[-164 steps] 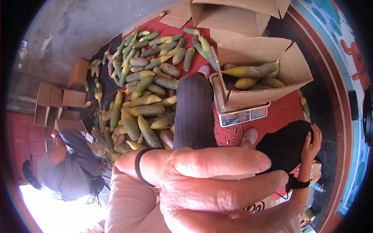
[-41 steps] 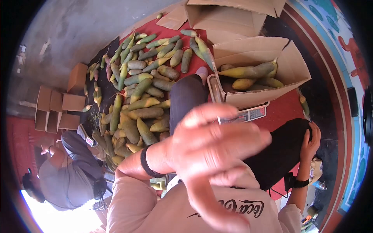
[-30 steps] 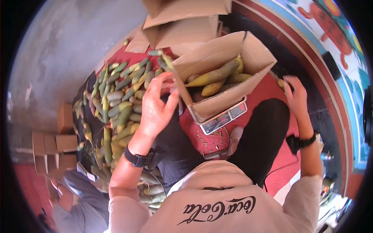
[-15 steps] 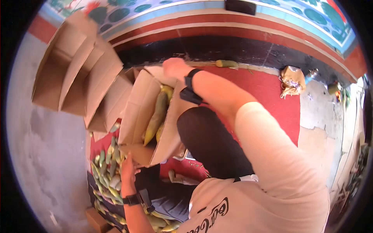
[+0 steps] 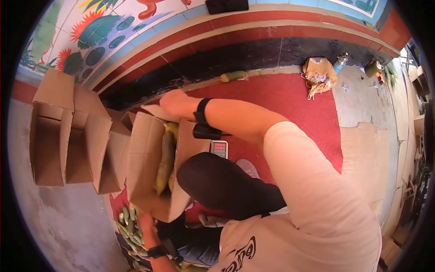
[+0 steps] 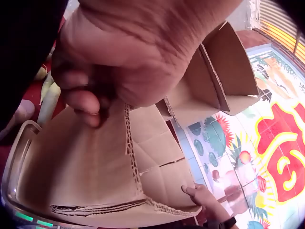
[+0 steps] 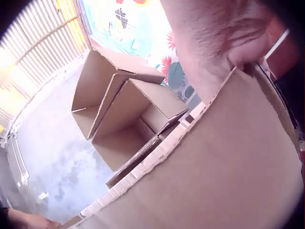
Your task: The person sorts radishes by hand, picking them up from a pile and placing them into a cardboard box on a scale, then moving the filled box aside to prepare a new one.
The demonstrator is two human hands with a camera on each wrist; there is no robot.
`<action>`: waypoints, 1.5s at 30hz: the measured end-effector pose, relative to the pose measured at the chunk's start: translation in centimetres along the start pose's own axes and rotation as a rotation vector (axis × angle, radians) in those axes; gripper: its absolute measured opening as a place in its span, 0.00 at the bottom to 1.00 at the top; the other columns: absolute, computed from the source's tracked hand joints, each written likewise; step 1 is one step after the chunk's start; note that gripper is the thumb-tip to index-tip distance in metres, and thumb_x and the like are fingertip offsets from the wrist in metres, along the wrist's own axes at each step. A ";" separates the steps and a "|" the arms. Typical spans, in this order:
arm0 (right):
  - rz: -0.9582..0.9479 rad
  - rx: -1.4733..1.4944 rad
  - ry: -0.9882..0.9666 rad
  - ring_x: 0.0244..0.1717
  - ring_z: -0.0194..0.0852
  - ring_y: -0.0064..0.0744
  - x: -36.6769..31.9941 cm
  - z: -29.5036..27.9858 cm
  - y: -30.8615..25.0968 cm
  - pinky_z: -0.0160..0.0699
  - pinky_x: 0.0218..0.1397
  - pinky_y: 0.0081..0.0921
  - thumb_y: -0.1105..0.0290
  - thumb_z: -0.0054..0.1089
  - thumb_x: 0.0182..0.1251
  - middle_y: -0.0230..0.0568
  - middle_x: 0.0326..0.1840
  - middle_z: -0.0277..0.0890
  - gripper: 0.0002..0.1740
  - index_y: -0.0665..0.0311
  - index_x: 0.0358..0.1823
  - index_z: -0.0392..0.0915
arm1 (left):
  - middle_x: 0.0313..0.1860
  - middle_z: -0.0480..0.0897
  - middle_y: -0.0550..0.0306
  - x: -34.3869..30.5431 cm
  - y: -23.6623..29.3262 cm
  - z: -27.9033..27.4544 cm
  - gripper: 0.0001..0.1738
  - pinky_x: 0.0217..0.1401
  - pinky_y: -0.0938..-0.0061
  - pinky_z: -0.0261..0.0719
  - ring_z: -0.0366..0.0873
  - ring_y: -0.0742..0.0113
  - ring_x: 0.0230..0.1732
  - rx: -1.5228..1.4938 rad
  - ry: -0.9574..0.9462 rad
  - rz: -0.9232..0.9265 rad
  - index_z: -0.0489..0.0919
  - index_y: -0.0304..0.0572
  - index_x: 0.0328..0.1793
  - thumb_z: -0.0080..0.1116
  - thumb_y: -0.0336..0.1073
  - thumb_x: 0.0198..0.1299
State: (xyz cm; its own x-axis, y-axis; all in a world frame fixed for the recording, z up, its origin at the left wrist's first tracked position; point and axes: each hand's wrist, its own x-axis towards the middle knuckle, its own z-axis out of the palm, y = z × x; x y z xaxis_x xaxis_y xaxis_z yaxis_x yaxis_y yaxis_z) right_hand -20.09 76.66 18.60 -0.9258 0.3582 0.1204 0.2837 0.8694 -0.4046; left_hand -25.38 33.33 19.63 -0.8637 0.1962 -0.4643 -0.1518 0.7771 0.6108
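Observation:
An upright cardboard box (image 5: 144, 158) holds long green-yellow vegetables (image 5: 166, 156). At its near end is my left hand (image 5: 147, 226); in the left wrist view the left hand (image 6: 128, 52) curls its fingers over the wall of the box (image 6: 86, 167). My right hand (image 5: 174, 103) is at the far end, where the right wrist view has the right hand (image 7: 224, 43) gripping the top edge of the box (image 7: 228, 162). Its thumb shows over the rim in the left wrist view. A metal tray (image 6: 15, 164) lies beside the box's base.
Empty cardboard boxes (image 5: 79, 145) stand left of the held box. Part of a scale (image 5: 219, 147) shows by my knee. More vegetables (image 5: 131, 233) lie at lower left, one (image 5: 233, 76) along the wall. A brown bag (image 5: 318, 75) lies at upper right on red cloth.
The head view has swung to the right. My right hand has gone from my knee to the box's far end, and my left hand from before my chest to its near end.

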 end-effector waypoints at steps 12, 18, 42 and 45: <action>0.446 -0.094 0.118 0.44 0.78 0.51 -13.3 -10.1 17.1 0.77 0.49 0.44 0.60 0.54 0.54 0.50 0.39 0.80 0.16 0.58 0.39 0.83 | 0.20 0.75 0.63 2.7 19.9 6.9 0.06 0.15 0.79 0.61 0.68 0.76 0.16 0.109 -0.250 0.348 0.78 0.42 0.34 0.55 0.35 0.56; 0.625 -0.233 0.320 0.43 0.78 0.53 -26.4 -16.3 22.3 0.77 0.46 0.45 0.55 0.54 0.57 0.53 0.38 0.80 0.18 0.62 0.36 0.83 | 0.21 0.77 0.62 -3.3 27.2 16.4 0.07 0.15 0.81 0.62 0.70 0.75 0.16 0.233 -0.488 0.519 0.78 0.39 0.31 0.54 0.34 0.57; 1.046 -0.382 0.182 0.33 0.78 0.53 -58.4 -5.5 23.0 0.76 0.38 0.46 0.62 0.55 0.61 0.53 0.29 0.78 0.13 0.67 0.30 0.76 | 0.30 0.83 0.52 -15.0 30.5 24.9 0.16 0.40 0.73 0.79 0.83 0.66 0.35 0.462 -0.928 0.933 0.79 0.31 0.38 0.49 0.40 0.63; 1.073 -0.384 0.144 0.34 0.78 0.54 -57.6 -6.3 22.4 0.76 0.38 0.46 0.62 0.55 0.62 0.55 0.29 0.78 0.13 0.67 0.29 0.75 | 0.30 0.81 0.55 -15.7 29.5 17.2 0.14 0.40 0.75 0.77 0.81 0.69 0.35 0.437 -0.708 0.952 0.78 0.33 0.36 0.49 0.38 0.64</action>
State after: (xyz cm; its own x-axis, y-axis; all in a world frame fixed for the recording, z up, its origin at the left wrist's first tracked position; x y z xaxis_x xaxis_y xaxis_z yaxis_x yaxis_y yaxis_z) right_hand 41.17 77.70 8.34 -0.1313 0.9913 -0.0066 0.9895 0.1307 -0.0612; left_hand -8.04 63.48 33.92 -0.0769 0.9564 -0.2816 0.6748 0.2578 0.6915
